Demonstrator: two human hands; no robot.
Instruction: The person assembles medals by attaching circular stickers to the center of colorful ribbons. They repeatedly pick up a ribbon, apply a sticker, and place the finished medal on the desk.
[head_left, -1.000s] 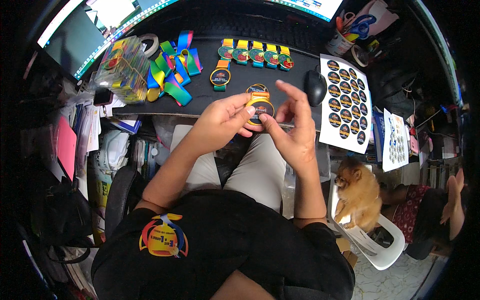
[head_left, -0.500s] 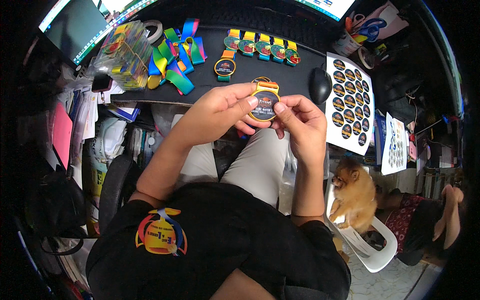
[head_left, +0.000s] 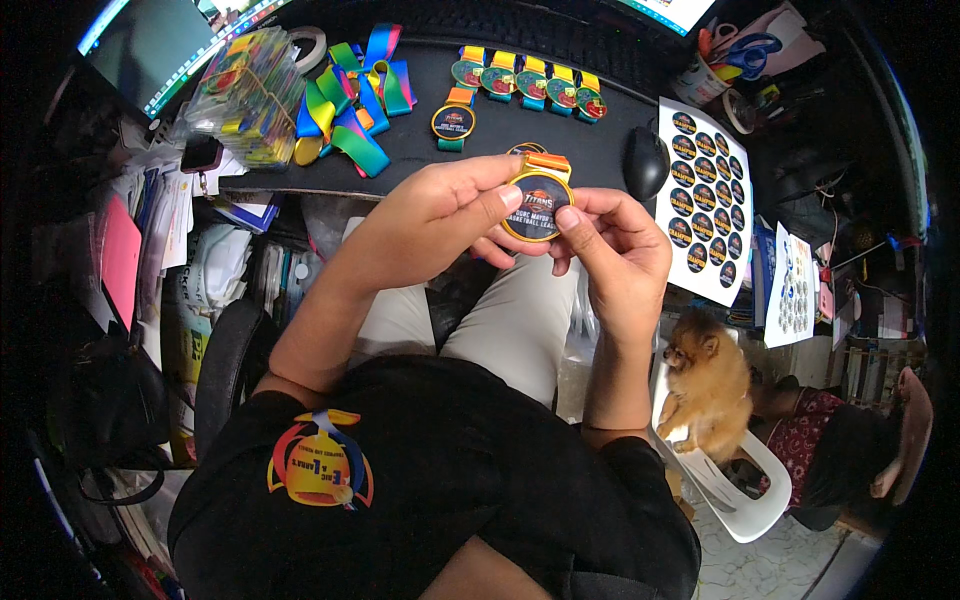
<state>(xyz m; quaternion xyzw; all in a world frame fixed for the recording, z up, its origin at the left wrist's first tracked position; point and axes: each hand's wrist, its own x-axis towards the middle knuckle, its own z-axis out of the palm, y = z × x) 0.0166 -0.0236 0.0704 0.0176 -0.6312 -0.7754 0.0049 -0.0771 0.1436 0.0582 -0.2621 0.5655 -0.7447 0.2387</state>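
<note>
A round gold-rimmed medal [head_left: 537, 212] with a dark printed face is held up between my two hands, over the desk's front edge. My left hand [head_left: 445, 212] pinches its left rim, thumb on the front and the other fingers behind. On the right rim lies the thumb of my right hand [head_left: 618, 235], whose fingers curl partly out of sight behind the medal. An orange-yellow ribbon [head_left: 547, 162] runs through the top bar. Just beyond lies a similar dark-faced medal [head_left: 454, 121] on the black desk. Farther back sits a row of several green-and-red medals [head_left: 532, 84].
Multicoloured ribbons [head_left: 360, 110] heap up beside stacked clear packets [head_left: 245, 95]. To the right are a black mouse [head_left: 646, 162], a sheet of round stickers [head_left: 700, 287] and a cup of scissors [head_left: 698, 84]. A small dog [head_left: 710, 385] sits on a white chair [head_left: 765, 500]; another person [head_left: 820, 450] is behind it.
The medal has shifted slightly right in the picture and looks a little larger, with both hands keeping their hold. The person at the right has moved an arm.
</note>
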